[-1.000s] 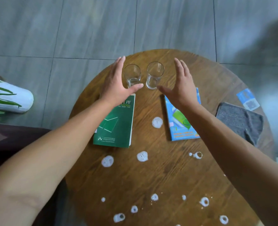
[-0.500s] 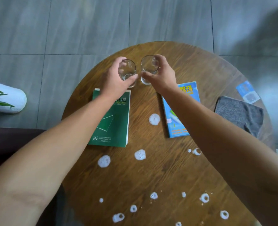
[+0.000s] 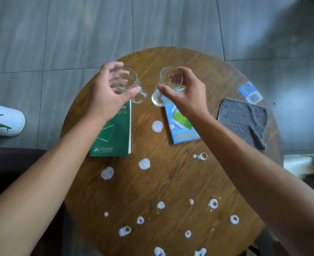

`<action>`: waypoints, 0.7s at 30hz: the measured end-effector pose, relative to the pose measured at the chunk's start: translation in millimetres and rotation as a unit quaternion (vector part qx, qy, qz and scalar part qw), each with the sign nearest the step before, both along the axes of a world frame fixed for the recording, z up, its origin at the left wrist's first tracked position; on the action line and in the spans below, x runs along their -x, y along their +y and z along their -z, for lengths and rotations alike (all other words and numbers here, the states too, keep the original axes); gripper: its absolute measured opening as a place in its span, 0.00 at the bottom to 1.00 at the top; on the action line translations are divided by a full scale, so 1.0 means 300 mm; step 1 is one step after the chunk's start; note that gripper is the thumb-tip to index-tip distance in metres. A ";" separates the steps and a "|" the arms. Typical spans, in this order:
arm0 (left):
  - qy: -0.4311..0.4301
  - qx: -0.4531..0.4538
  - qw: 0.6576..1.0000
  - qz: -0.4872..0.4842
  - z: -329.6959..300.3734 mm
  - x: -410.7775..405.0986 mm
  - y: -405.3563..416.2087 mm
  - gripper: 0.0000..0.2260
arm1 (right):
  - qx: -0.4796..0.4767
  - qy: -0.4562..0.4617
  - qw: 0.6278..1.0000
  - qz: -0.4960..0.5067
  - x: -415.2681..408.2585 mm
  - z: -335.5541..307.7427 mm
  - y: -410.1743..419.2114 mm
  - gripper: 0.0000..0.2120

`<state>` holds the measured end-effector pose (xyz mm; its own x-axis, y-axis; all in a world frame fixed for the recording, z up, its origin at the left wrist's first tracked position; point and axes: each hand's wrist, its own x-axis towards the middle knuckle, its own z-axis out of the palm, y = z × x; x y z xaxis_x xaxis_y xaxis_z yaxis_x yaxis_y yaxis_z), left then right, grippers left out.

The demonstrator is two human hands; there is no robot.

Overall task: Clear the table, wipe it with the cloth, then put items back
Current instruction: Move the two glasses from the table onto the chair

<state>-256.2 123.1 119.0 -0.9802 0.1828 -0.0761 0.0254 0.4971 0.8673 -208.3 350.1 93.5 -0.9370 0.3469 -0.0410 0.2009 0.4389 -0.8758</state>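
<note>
Left hand [image 3: 106,95] gripping left glass [image 3: 129,85], right hand [image 3: 187,93] gripping right glass [image 3: 166,85], above table [image 3: 171,178] far edge

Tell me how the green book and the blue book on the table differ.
The green book is dark green with thin white lines and looks larger; the blue book is bright blue with a colourful picture and looks smaller. The green book lies under the left hand, the blue book under the right hand. Both lie flat and closed on the round wooden table, partly hidden by the arms.
</note>
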 end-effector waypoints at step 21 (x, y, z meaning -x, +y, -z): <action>-0.044 -0.046 0.991 0.116 -0.231 -0.676 0.147 0.30 | 0.009 0.094 0.995 0.035 -0.914 -0.291 0.171 0.27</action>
